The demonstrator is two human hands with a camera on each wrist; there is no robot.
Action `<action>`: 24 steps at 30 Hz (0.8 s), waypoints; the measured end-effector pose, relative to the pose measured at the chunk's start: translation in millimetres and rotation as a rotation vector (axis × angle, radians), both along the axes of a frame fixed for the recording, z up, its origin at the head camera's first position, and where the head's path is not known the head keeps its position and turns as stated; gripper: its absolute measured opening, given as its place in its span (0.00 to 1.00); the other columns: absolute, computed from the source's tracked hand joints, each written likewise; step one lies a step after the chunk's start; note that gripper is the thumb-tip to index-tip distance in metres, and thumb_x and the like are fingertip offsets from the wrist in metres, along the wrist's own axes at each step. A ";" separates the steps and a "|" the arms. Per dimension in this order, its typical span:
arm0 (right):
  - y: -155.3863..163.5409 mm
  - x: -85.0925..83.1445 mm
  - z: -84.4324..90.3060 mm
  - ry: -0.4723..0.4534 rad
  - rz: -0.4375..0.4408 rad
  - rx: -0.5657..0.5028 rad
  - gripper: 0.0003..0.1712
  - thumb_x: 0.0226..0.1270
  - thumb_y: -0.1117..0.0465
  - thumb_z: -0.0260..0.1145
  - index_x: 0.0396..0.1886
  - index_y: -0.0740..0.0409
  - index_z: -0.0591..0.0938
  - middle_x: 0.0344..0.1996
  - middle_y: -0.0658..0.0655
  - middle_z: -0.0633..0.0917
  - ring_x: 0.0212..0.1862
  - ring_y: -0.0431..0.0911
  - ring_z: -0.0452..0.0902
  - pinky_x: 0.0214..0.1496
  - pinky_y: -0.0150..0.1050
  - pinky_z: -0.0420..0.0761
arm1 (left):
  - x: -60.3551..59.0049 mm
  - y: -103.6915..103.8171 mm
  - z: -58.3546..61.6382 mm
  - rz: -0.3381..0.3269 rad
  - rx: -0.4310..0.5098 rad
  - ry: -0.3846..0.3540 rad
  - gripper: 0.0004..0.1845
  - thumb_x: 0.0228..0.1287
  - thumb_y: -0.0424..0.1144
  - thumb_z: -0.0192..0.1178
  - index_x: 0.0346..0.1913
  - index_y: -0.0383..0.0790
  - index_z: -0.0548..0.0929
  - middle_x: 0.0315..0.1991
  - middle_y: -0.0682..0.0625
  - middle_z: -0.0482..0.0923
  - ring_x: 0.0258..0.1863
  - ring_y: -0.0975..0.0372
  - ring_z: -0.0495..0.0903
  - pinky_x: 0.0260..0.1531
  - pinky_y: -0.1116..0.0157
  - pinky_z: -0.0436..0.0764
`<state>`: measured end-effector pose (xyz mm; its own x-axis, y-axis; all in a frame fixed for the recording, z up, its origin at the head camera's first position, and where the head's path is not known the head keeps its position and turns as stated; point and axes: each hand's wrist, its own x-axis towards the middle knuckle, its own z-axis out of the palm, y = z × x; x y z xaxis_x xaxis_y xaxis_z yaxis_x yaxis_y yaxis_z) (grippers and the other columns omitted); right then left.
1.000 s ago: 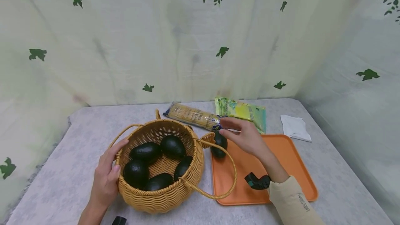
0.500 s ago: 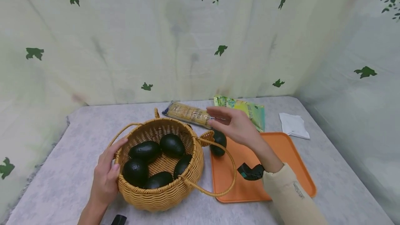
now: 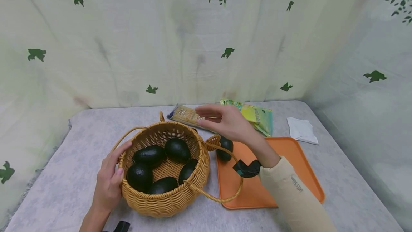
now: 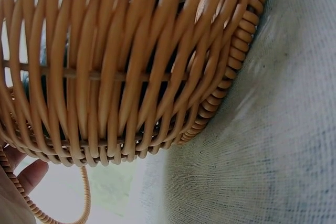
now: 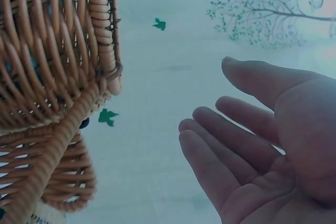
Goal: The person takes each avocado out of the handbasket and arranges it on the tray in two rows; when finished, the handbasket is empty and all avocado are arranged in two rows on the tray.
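A round wicker basket [image 3: 180,199] sits on the grey table and holds several dark green avocados [image 3: 177,150]. My left hand [image 3: 110,179] grips the basket's left rim; the left wrist view shows the basket's woven wall [image 4: 126,61] up close. My right hand [image 3: 223,121] hovers empty with relaxed fingers above the basket's far right rim, palm seen in the right wrist view [image 5: 262,140] beside the basket wall [image 5: 47,77]. One more avocado [image 3: 225,149] lies on the orange tray [image 3: 289,164], just under the right hand and behind the basket's handle [image 3: 230,185].
A pack of noodles [image 3: 186,115] and a green-yellow packet [image 3: 257,117] lie at the back of the table. A white cloth [image 3: 302,130] rests at the right rear. Leaf-print curtains enclose the table on all sides.
My right hand has risen off the avocado on the tray and moved left, to above the basket's rim. The left hand and basket have stayed put.
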<state>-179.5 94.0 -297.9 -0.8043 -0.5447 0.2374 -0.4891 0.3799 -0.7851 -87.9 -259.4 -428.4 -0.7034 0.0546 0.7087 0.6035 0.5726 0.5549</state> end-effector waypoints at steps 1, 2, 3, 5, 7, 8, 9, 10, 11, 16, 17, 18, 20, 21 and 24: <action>-2.5 -0.9 1.2 0.002 0.010 0.003 0.25 0.73 0.54 0.68 0.67 0.51 0.81 0.62 0.54 0.84 0.63 0.47 0.82 0.60 0.37 0.80 | -0.3 -0.2 -0.3 0.001 -0.002 0.001 0.30 0.70 0.32 0.40 0.72 0.35 0.73 0.70 0.51 0.75 0.69 0.68 0.67 0.65 0.72 0.57; -4.9 -1.2 2.8 -0.002 0.021 0.004 0.25 0.73 0.53 0.68 0.67 0.51 0.81 0.62 0.53 0.84 0.63 0.47 0.82 0.60 0.37 0.80 | -0.5 -0.2 -0.3 0.001 -0.005 0.001 0.30 0.70 0.32 0.40 0.73 0.35 0.73 0.70 0.51 0.75 0.69 0.68 0.67 0.65 0.72 0.57; -7.4 -1.6 4.3 -0.007 0.028 0.007 0.25 0.73 0.53 0.68 0.67 0.51 0.81 0.62 0.52 0.84 0.63 0.46 0.82 0.60 0.36 0.80 | -0.3 0.1 0.3 0.000 -0.008 -0.001 0.30 0.70 0.32 0.40 0.73 0.35 0.73 0.70 0.50 0.74 0.69 0.68 0.67 0.65 0.72 0.57; -12.7 -2.5 7.0 -0.005 0.046 0.016 0.26 0.72 0.52 0.69 0.67 0.51 0.81 0.62 0.52 0.84 0.63 0.46 0.81 0.61 0.36 0.80 | 0.2 0.6 1.6 -0.004 -0.012 -0.008 0.30 0.70 0.32 0.40 0.73 0.36 0.73 0.71 0.49 0.74 0.68 0.68 0.67 0.64 0.72 0.57; -18.5 -3.4 9.9 -0.011 0.062 0.025 0.26 0.72 0.52 0.69 0.68 0.51 0.81 0.63 0.51 0.84 0.63 0.45 0.81 0.62 0.37 0.79 | 1.4 1.4 3.1 0.002 -0.013 -0.028 0.29 0.71 0.33 0.41 0.73 0.37 0.73 0.71 0.48 0.74 0.68 0.69 0.67 0.63 0.72 0.57; -21.2 -3.6 11.4 -0.016 0.071 0.028 0.27 0.72 0.52 0.69 0.68 0.51 0.80 0.63 0.51 0.83 0.63 0.45 0.81 0.62 0.37 0.79 | 2.4 2.0 4.1 0.007 -0.010 -0.044 0.30 0.71 0.34 0.41 0.74 0.38 0.72 0.71 0.47 0.74 0.68 0.69 0.66 0.63 0.72 0.56; -23.9 -3.9 12.7 -0.016 0.080 0.033 0.28 0.72 0.52 0.69 0.69 0.51 0.80 0.64 0.51 0.83 0.64 0.45 0.81 0.62 0.37 0.79 | 3.4 2.5 4.9 0.015 -0.007 -0.061 0.30 0.71 0.35 0.41 0.74 0.39 0.72 0.71 0.47 0.74 0.68 0.70 0.66 0.63 0.73 0.56; -26.6 -4.5 13.5 -0.015 0.089 0.038 0.28 0.72 0.52 0.69 0.69 0.51 0.80 0.64 0.51 0.83 0.64 0.46 0.81 0.62 0.37 0.79 | 4.2 2.7 5.0 0.025 0.001 -0.081 0.30 0.71 0.35 0.42 0.74 0.41 0.73 0.71 0.48 0.74 0.68 0.70 0.66 0.62 0.72 0.56; -29.2 -4.9 14.4 -0.017 0.100 0.040 0.28 0.72 0.52 0.69 0.70 0.52 0.79 0.64 0.51 0.83 0.64 0.46 0.80 0.62 0.37 0.79 | 5.1 3.0 5.0 0.037 0.008 -0.104 0.30 0.71 0.36 0.42 0.75 0.43 0.73 0.71 0.49 0.73 0.67 0.70 0.66 0.61 0.73 0.56; -41.4 -6.8 17.2 -0.016 0.138 0.060 0.28 0.72 0.52 0.69 0.69 0.53 0.80 0.64 0.52 0.83 0.63 0.43 0.81 0.62 0.35 0.79 | 7.4 4.0 5.1 0.058 0.030 -0.152 0.28 0.74 0.42 0.43 0.75 0.47 0.73 0.72 0.53 0.73 0.65 0.70 0.65 0.58 0.70 0.56; -44.0 -7.1 17.8 -0.017 0.147 0.062 0.27 0.72 0.52 0.69 0.68 0.53 0.80 0.63 0.52 0.83 0.63 0.43 0.81 0.61 0.34 0.79 | 7.6 4.3 5.6 0.056 0.031 -0.150 0.28 0.75 0.43 0.43 0.75 0.47 0.73 0.72 0.54 0.73 0.65 0.70 0.65 0.58 0.70 0.57; -46.7 -7.3 18.5 -0.019 0.157 0.064 0.27 0.72 0.53 0.69 0.68 0.54 0.80 0.63 0.52 0.84 0.63 0.42 0.81 0.61 0.33 0.79 | 7.6 4.3 5.9 0.053 0.032 -0.145 0.28 0.75 0.43 0.44 0.75 0.46 0.73 0.71 0.54 0.73 0.64 0.70 0.65 0.57 0.70 0.57; -52.1 -7.8 19.7 -0.022 0.180 0.068 0.26 0.72 0.53 0.69 0.67 0.54 0.81 0.62 0.53 0.84 0.62 0.41 0.81 0.60 0.31 0.79 | 7.5 4.3 6.7 0.049 0.027 -0.128 0.28 0.73 0.41 0.44 0.75 0.44 0.73 0.71 0.54 0.73 0.64 0.71 0.66 0.56 0.69 0.58; -54.9 -7.8 20.5 -0.024 0.190 0.074 0.26 0.72 0.53 0.69 0.66 0.54 0.81 0.61 0.52 0.85 0.62 0.41 0.82 0.60 0.30 0.78 | 7.5 4.2 7.0 0.048 0.026 -0.125 0.29 0.72 0.40 0.44 0.75 0.44 0.73 0.71 0.54 0.73 0.64 0.71 0.66 0.56 0.69 0.58; -62.8 -8.4 22.1 -0.020 0.227 0.098 0.25 0.72 0.53 0.69 0.66 0.55 0.82 0.61 0.53 0.85 0.61 0.41 0.82 0.58 0.29 0.78 | 6.7 3.6 6.5 0.046 0.020 -0.121 0.31 0.68 0.34 0.45 0.75 0.42 0.72 0.71 0.54 0.73 0.64 0.71 0.66 0.57 0.70 0.58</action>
